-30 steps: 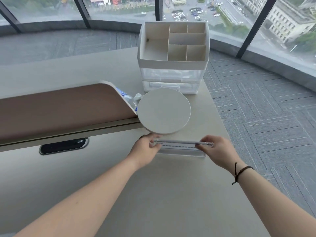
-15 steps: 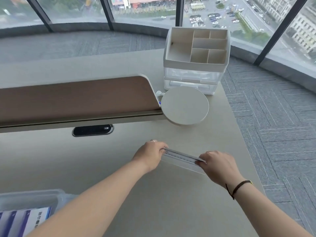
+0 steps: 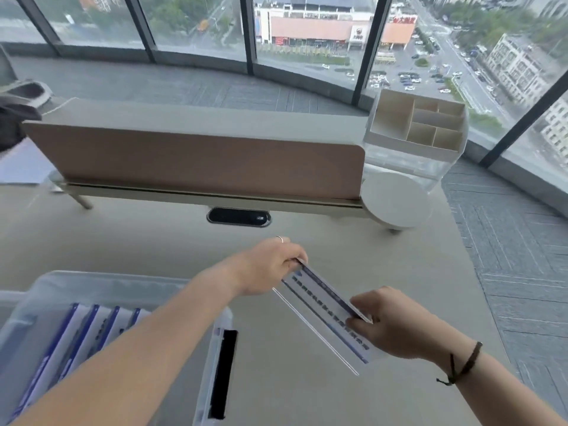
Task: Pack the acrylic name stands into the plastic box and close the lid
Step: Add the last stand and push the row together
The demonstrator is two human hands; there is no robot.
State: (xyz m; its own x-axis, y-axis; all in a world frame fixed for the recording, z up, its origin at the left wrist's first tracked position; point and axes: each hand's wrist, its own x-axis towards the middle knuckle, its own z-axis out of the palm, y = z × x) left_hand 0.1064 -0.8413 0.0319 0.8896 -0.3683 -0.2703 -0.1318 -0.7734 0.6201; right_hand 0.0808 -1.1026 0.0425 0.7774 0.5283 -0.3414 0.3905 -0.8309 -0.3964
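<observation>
A clear acrylic name stand (image 3: 322,305) with a blue-and-white card hangs tilted above the desk. My left hand (image 3: 270,265) pinches its far end and my right hand (image 3: 396,324) grips its near end. The translucent plastic box (image 3: 101,287) stands open at the lower left, partly behind my left forearm. Inside it several name stands (image 3: 76,330) with blue edges stand in a row. No lid is visible.
A brown desk divider (image 3: 196,161) runs across the middle of the desk. A white round stand (image 3: 396,201) and a white drawer organiser (image 3: 418,130) sit at the right end. A black cable slot (image 3: 238,216) lies in the desk surface (image 3: 399,272). Carpet floor drops off to the right.
Both hands have lifted the name stand off the desk and carried it toward me and leftward, tilting it. The view has swung left, bringing the plastic box into sight.
</observation>
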